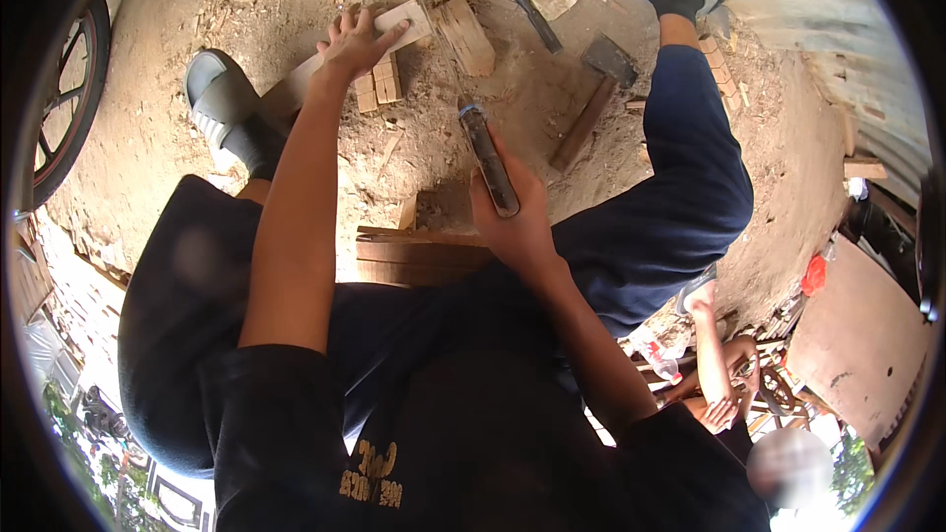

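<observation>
My left hand [355,47] presses down with spread fingers on a pale wooden board [405,22], which slants from beside my left shoe to the far middle. My right hand [514,212] is wrapped round the dark handle of a hand saw [485,153] with a blue collar. Its thin blade shows almost edge-on, pointing away toward the board's right end. A rough wood block [463,36] lies just right of that end. Small cut wood blocks [379,86] sit by the board, below my left hand.
A hammer-like tool [595,99] and a dark narrow tool [529,10] lie on the dirt ground. Planks [419,256] lie between my legs. A wheel [74,89] stands far left, corrugated sheet [847,0] at right. Another person's hands [722,412] are at lower right.
</observation>
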Available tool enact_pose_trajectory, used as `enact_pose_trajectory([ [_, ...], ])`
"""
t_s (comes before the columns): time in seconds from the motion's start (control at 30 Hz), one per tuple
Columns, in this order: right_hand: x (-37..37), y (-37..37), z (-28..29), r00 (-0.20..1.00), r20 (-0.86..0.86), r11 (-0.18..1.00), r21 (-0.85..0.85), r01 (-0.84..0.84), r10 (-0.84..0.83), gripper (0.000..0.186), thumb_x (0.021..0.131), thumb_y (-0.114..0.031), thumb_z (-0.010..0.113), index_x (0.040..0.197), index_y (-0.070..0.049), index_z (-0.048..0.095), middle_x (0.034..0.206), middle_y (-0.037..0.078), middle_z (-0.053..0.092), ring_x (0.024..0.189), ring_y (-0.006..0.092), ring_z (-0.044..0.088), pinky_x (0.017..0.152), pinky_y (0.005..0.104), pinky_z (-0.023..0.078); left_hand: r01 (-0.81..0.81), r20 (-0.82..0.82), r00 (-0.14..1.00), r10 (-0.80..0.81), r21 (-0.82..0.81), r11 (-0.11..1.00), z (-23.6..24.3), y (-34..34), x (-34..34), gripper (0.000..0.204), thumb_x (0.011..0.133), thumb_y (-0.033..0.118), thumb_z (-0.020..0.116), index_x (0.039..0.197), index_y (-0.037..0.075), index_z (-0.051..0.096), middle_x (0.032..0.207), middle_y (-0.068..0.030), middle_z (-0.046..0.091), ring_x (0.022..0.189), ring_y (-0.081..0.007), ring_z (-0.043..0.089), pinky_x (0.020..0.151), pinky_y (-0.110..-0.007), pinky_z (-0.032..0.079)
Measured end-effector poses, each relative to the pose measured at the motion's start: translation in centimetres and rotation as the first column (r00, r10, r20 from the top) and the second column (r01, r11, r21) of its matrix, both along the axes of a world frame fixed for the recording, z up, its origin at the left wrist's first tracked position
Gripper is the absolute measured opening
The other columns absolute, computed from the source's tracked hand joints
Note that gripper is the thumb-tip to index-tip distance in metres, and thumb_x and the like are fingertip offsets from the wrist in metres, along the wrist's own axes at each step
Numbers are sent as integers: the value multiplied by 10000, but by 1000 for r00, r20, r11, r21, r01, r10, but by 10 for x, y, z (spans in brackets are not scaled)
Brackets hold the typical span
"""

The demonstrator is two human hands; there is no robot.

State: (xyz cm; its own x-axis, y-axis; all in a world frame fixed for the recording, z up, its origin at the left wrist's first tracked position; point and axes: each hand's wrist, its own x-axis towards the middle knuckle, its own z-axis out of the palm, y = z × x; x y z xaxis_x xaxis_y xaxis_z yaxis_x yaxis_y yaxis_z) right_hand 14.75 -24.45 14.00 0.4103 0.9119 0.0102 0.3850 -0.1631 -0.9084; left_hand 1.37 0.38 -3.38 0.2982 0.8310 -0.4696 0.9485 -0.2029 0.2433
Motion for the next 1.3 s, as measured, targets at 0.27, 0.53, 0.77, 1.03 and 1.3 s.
enact_pose_trajectory([
  [0.27,6,51,-1,982,-181,980,-198,10,-47,451,877,-31,589,1312,66,518,765,169,619,687,256,663,649,335,501,49,113,991,-72,194,980,17,-27,0,924,731,792,614,1433,235,390,1581,-152,208,1462,-417,135,1073,-681,181],
  [0.53,-17,13,39,995,-85,924,-373,-82,54,545,861,-48,578,1373,61,427,788,275,628,781,409,669,677,436,517,98,68,991,-117,239,966,22,-31,-8,952,738,765,626,1417,138,397,1390,-199,428,1316,-371,368,1009,-608,266],
  [0.77,-16,-22,46,994,-106,967,-255,-16,-11,559,843,-45,585,1374,41,435,833,299,629,760,444,637,686,442,513,32,87,995,-45,151,988,12,-25,-5,946,770,830,507,1392,123,411,1394,-197,434,1352,-382,349,1050,-637,234],
  [1.03,-21,-8,86,992,-106,921,-377,-100,64,494,849,-56,586,1324,33,485,884,288,641,861,461,637,737,448,516,52,12,999,-53,73,996,6,-16,-7,997,758,836,514,1454,138,365,1475,-204,388,1393,-361,324,1061,-620,246],
  [1.3,-9,-57,75,984,-174,975,-224,3,-43,489,845,-52,581,1323,27,515,881,274,650,805,387,679,733,389,515,34,72,997,-27,-89,995,26,11,-7,1053,669,778,679,1446,112,427,1416,-183,507,1347,-369,433,1073,-651,259],
])
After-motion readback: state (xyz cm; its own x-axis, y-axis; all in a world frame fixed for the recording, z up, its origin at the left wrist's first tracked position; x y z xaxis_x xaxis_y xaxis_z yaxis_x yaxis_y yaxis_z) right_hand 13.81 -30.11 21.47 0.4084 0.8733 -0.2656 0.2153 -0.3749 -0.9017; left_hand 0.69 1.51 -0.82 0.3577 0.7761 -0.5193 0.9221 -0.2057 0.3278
